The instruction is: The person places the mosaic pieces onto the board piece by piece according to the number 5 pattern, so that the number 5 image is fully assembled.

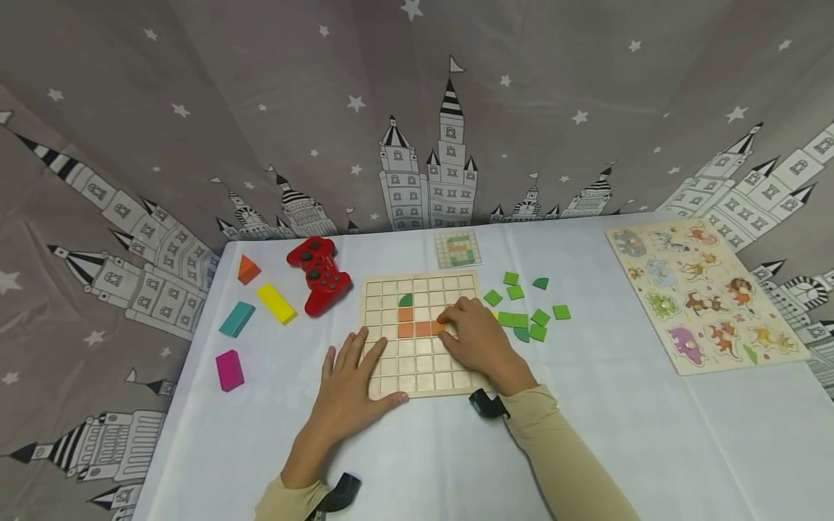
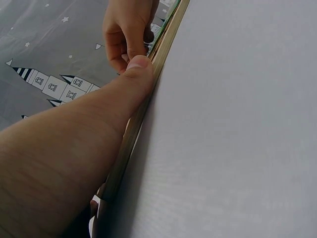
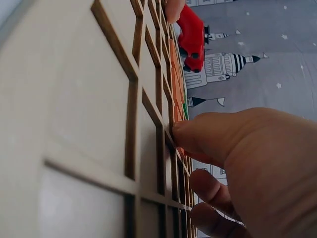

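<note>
My right hand (image 1: 478, 340) covers part of the pale wooden grid board (image 1: 417, 369), so I cannot see exactly what its bent fingertips pinch; they press at the right end of a row of flat orange square tiles (image 1: 422, 328) near the board's middle, below a green quarter-round tile (image 1: 405, 299). My left hand (image 1: 348, 387) lies spread flat on the board's near left edge. Loose green wooden tiles (image 1: 521, 318) sit just right of the board, on white cloth.

Orange tiles (image 1: 417, 328), red controller (image 1: 319, 275)
</note>
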The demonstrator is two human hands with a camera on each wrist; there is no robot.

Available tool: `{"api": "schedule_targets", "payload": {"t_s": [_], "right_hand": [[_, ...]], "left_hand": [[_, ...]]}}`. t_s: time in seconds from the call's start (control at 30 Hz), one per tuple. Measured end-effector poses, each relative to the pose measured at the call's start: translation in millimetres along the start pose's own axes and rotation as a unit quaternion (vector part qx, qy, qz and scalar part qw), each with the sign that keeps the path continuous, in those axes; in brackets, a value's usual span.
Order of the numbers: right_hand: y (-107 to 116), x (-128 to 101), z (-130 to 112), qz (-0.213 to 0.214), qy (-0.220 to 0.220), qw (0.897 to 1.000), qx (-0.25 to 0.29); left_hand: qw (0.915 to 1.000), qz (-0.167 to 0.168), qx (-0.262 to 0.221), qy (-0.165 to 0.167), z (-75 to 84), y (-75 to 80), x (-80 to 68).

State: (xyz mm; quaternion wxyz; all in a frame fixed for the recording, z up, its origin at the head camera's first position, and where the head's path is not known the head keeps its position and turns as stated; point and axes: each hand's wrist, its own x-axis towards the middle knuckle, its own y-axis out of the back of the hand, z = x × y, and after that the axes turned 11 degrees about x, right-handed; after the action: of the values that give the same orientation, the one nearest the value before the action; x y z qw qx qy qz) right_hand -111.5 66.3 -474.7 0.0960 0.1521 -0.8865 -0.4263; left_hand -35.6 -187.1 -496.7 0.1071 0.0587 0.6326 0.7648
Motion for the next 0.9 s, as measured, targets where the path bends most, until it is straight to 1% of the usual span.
{"api": "schedule_targets", "payload": {"t_s": [0.43,0.67,0.77,0.83,0.9], "right_hand": [[2,1,7,-0.014,-0.035,0.999,0.016],[6,-1,8,-0.008,-0.031,0.999,0.029],[10,-3,15,-0.01,-0.023,0.999,0.043],[16,-4,23,-0.008,-0.021,0.998,0.058],[27,-7,35,0.0,-0.035,0.997,0.074]], "left_hand": [[1.0,0.002,0.002,-0.001,-0.2,-0.1,0.7],[1.0,0.002,-0.001,-0.001,-0.5,0.8,2.4],[1.0,0.0,0.0,-0.001,-0.8,0.2,2.7],[1.0,-0.001,-0.001,-0.001,-0.9,0.5,2.8],[1.0,-0.001,-0.003,0.0,-1.3,1.0,2.7]]}}
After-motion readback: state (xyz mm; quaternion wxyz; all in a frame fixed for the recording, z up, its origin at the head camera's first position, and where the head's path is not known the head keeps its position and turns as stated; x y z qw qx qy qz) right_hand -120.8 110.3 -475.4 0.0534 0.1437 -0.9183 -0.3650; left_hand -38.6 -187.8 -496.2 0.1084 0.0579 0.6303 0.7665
